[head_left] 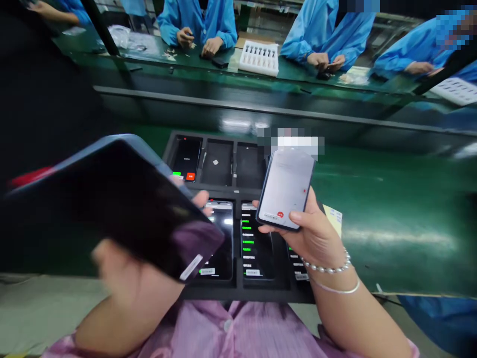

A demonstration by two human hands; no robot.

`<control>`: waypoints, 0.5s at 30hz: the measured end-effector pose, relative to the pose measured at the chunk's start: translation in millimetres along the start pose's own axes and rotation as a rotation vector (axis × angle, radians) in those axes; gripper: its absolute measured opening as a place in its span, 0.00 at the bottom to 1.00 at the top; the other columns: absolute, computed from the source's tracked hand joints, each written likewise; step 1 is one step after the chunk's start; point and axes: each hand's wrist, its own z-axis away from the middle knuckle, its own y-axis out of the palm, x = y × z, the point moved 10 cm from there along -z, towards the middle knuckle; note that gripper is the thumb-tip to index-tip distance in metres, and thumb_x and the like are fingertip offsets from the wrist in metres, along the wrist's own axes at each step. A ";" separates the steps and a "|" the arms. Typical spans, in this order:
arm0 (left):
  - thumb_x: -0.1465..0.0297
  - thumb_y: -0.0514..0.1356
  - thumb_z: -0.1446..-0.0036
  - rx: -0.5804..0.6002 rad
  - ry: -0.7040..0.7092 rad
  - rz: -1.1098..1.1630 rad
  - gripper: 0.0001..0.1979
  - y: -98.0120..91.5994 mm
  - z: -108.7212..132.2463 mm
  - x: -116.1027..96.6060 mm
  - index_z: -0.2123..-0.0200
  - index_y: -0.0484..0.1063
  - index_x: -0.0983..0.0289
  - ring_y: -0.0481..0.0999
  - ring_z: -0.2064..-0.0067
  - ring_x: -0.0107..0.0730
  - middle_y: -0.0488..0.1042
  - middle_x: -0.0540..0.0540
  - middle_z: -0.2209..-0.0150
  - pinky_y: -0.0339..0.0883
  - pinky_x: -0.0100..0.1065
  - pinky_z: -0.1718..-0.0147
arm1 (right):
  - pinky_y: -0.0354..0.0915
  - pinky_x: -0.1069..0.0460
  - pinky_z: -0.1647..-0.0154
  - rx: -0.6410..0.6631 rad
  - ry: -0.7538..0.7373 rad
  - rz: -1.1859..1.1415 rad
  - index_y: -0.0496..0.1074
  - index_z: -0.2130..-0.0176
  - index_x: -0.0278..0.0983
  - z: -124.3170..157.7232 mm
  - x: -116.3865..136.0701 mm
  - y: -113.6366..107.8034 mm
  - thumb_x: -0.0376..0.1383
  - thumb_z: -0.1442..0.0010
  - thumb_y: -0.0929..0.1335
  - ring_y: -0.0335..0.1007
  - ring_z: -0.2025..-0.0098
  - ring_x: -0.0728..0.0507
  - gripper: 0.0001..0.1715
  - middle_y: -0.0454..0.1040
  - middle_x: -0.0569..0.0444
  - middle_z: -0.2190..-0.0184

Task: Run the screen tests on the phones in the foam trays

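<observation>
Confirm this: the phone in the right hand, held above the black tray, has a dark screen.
Wrong on one point: the phone in the right hand has a lit, pale screen with a red icon, not a dark one, as the head view shows. It is held above the black tray, as you said.

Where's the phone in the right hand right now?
In the head view, the phone is gripped by the right hand, right of centre, held above the black tray.
</observation>
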 end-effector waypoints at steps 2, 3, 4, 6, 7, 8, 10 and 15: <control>0.45 0.61 0.37 -0.041 -0.072 -0.023 0.26 4.5 -13.7 22.5 0.45 0.79 0.53 0.78 0.40 0.55 0.84 0.53 0.52 0.80 0.49 0.48 | 0.84 0.44 0.68 -0.035 -0.002 0.024 0.63 0.39 0.56 -0.6 -0.8 -3.5 0.32 0.49 0.80 0.80 0.48 0.31 0.45 0.76 0.56 0.45; 0.47 0.58 0.33 -0.048 -0.150 -0.033 0.25 7.4 -20.5 37.7 0.48 0.80 0.58 0.79 0.41 0.56 0.84 0.57 0.55 0.79 0.51 0.47 | 0.83 0.45 0.68 -0.056 -0.001 0.035 0.62 0.39 0.56 -0.8 -1.1 -5.5 0.31 0.49 0.80 0.80 0.49 0.31 0.47 0.76 0.56 0.45; 0.49 0.55 0.30 -0.046 -0.215 -0.036 0.24 10.6 -26.1 50.3 0.48 0.80 0.60 0.79 0.41 0.56 0.84 0.58 0.55 0.78 0.52 0.44 | 0.83 0.46 0.69 -0.077 -0.005 0.043 0.61 0.38 0.57 -0.7 -0.8 -7.4 0.30 0.50 0.80 0.80 0.49 0.32 0.49 0.76 0.56 0.45; 0.51 0.51 0.28 -0.018 -0.267 -0.022 0.25 16.5 -33.3 62.6 0.46 0.78 0.61 0.76 0.37 0.56 0.82 0.59 0.51 0.73 0.55 0.39 | 0.83 0.48 0.70 -0.090 -0.022 0.046 0.60 0.37 0.57 0.0 1.5 -8.2 0.29 0.50 0.80 0.81 0.50 0.32 0.51 0.76 0.55 0.45; 0.52 0.51 0.28 0.013 -0.271 -0.016 0.25 19.8 -34.3 64.0 0.44 0.76 0.61 0.74 0.35 0.56 0.81 0.59 0.48 0.71 0.55 0.38 | 0.83 0.47 0.70 -0.080 -0.036 0.035 0.60 0.37 0.56 0.5 3.5 -6.9 0.30 0.50 0.81 0.81 0.50 0.32 0.50 0.76 0.55 0.45; 0.52 0.52 0.30 0.054 -0.276 -0.014 0.25 23.2 -33.4 64.0 0.42 0.75 0.61 0.72 0.34 0.57 0.80 0.59 0.45 0.69 0.57 0.36 | 0.83 0.46 0.70 -0.059 -0.052 0.014 0.61 0.37 0.56 1.1 6.0 -4.4 0.33 0.50 0.81 0.81 0.50 0.31 0.49 0.76 0.54 0.45; 0.54 0.58 0.36 0.160 -0.295 -0.023 0.27 29.9 -27.8 62.3 0.38 0.71 0.61 0.69 0.32 0.60 0.77 0.59 0.41 0.67 0.59 0.35 | 0.83 0.43 0.69 0.000 -0.074 -0.038 0.64 0.38 0.55 2.1 10.4 2.1 0.40 0.48 0.80 0.80 0.50 0.29 0.44 0.75 0.54 0.44; 0.67 0.67 0.51 0.460 -0.393 -0.085 0.46 45.8 -9.0 64.9 0.30 0.56 0.46 0.69 0.33 0.61 0.70 0.54 0.34 0.76 0.61 0.45 | 0.84 0.40 0.66 0.031 -0.080 -0.062 0.67 0.37 0.59 1.7 13.7 5.9 0.46 0.45 0.76 0.79 0.49 0.30 0.39 0.72 0.56 0.39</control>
